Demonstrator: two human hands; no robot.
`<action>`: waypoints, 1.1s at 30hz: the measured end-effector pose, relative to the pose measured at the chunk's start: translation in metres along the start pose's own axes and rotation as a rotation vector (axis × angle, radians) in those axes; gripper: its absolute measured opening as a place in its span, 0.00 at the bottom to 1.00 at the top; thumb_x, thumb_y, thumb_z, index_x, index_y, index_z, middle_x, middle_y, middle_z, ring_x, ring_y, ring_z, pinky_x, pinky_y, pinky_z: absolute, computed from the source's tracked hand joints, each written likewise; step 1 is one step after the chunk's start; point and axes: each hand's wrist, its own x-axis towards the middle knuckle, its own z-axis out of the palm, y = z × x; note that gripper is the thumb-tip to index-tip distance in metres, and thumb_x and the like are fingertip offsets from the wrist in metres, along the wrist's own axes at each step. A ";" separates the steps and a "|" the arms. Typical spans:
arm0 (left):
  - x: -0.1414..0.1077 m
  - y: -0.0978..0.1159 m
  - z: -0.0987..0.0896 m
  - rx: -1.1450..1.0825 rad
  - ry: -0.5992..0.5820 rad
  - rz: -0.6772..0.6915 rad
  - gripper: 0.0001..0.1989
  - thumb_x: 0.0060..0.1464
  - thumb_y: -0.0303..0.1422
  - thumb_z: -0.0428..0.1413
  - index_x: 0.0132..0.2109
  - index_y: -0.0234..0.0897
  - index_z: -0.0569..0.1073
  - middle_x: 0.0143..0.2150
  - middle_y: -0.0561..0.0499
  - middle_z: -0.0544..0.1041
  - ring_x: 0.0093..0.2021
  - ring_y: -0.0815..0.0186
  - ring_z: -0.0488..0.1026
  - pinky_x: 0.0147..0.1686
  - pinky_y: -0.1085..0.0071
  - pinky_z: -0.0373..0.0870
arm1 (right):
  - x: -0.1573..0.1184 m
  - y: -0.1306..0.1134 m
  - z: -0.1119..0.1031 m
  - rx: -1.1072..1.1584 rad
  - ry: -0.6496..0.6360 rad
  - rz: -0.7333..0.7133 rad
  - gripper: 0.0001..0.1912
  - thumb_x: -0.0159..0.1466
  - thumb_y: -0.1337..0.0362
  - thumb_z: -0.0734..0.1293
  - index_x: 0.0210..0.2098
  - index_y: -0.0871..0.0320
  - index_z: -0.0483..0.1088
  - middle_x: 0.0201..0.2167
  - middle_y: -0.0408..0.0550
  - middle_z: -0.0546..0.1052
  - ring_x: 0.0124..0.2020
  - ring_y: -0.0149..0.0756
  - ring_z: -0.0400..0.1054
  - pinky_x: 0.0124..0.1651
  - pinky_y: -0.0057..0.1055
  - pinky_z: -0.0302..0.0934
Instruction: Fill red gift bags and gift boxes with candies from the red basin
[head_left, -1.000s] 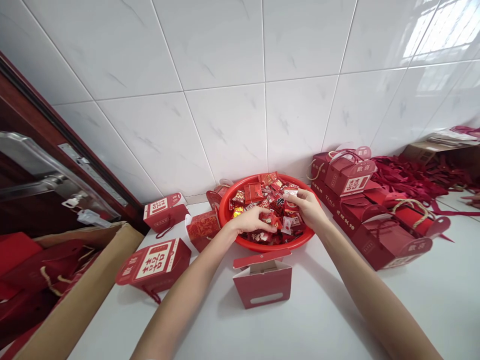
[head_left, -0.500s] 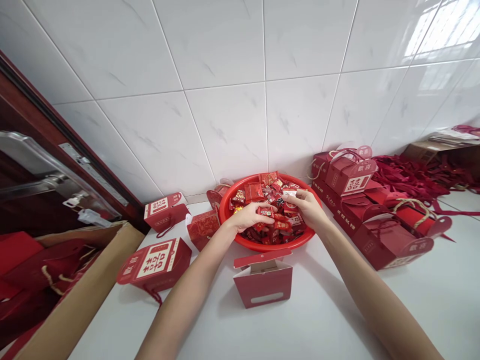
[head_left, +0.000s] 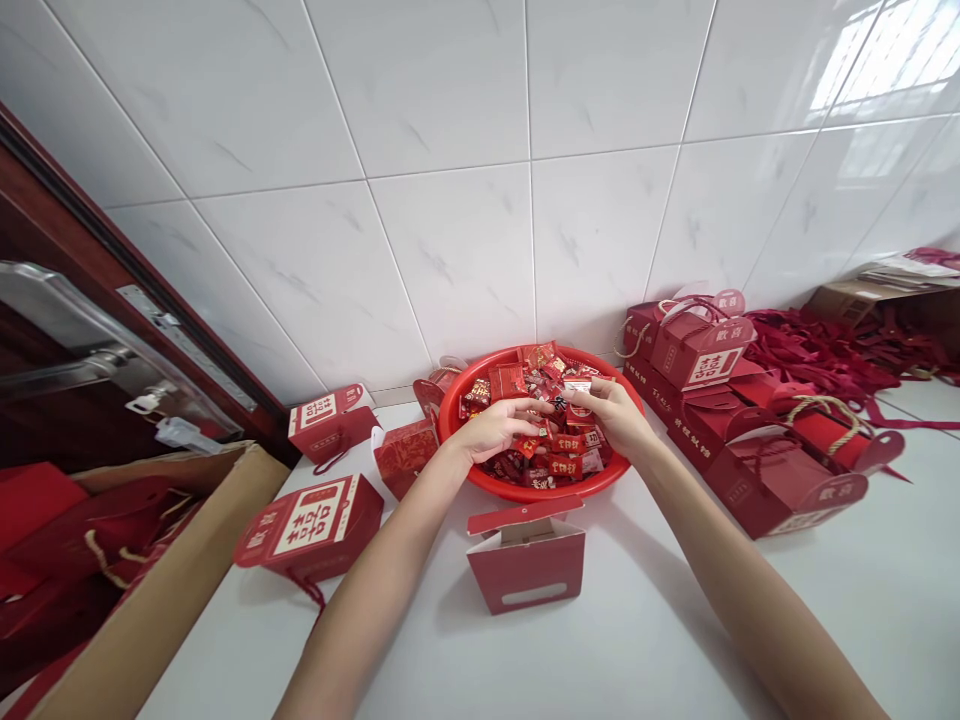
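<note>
Hanging over the red basin (head_left: 450,425) of wrapped sweets (head_left: 566,467), the left hand (head_left: 500,430) is half-open, fingers parted, its contact with a red packet (head_left: 527,443) beneath unclear. Across from it, the right hand (head_left: 621,415) pinches a white-and-red packet (head_left: 579,388) between thumb and fingers. The open-topped box (head_left: 529,575) stands just beside the basin, on its near side, long axis running left to right, closer to the left hand.

Small, mostly red packets (head_left: 566,466) lay heaped at mixed angles in a red basin (head_left: 448,418). A white-and-red packet (head_left: 577,386) was raised toward the right.
</note>
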 end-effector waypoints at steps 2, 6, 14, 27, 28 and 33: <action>0.000 -0.001 -0.002 -0.007 0.003 0.049 0.21 0.40 0.20 0.68 0.45 0.36 0.81 0.42 0.48 0.78 0.42 0.66 0.76 0.43 0.69 0.74 | 0.000 0.000 0.000 -0.021 -0.011 0.010 0.20 0.46 0.50 0.81 0.30 0.56 0.79 0.30 0.47 0.81 0.34 0.41 0.74 0.39 0.35 0.66; 0.002 -0.001 -0.004 -0.007 0.023 0.164 0.25 0.41 0.20 0.67 0.49 0.38 0.79 0.47 0.47 0.79 0.41 0.67 0.75 0.39 0.72 0.69 | -0.001 0.000 0.000 -0.087 -0.038 0.028 0.21 0.46 0.48 0.81 0.29 0.56 0.78 0.28 0.46 0.79 0.32 0.39 0.72 0.36 0.33 0.64; 0.003 0.001 0.001 -0.007 0.119 0.271 0.27 0.36 0.21 0.68 0.47 0.37 0.78 0.47 0.47 0.80 0.42 0.66 0.76 0.43 0.70 0.70 | -0.003 -0.003 0.001 -0.104 -0.161 0.118 0.23 0.46 0.49 0.81 0.34 0.58 0.79 0.33 0.47 0.81 0.36 0.38 0.73 0.39 0.32 0.65; -0.003 0.006 0.007 -0.009 0.046 0.224 0.25 0.37 0.22 0.68 0.47 0.36 0.78 0.46 0.46 0.81 0.39 0.67 0.76 0.42 0.70 0.68 | -0.002 -0.001 0.000 -0.152 -0.119 0.128 0.16 0.43 0.57 0.80 0.24 0.58 0.74 0.23 0.42 0.77 0.26 0.32 0.67 0.33 0.30 0.61; -0.003 0.006 0.007 -0.017 0.041 0.229 0.24 0.39 0.23 0.68 0.47 0.36 0.78 0.46 0.46 0.82 0.40 0.66 0.76 0.44 0.69 0.68 | -0.002 -0.001 0.000 -0.159 -0.119 0.124 0.15 0.43 0.58 0.79 0.23 0.58 0.74 0.22 0.42 0.77 0.26 0.32 0.67 0.32 0.30 0.60; -0.001 0.002 0.005 0.015 0.025 0.224 0.23 0.40 0.27 0.71 0.47 0.36 0.78 0.45 0.46 0.81 0.42 0.65 0.76 0.48 0.67 0.68 | -0.002 -0.004 0.002 -0.196 -0.143 0.123 0.12 0.43 0.61 0.77 0.19 0.58 0.72 0.19 0.40 0.74 0.22 0.29 0.63 0.28 0.28 0.57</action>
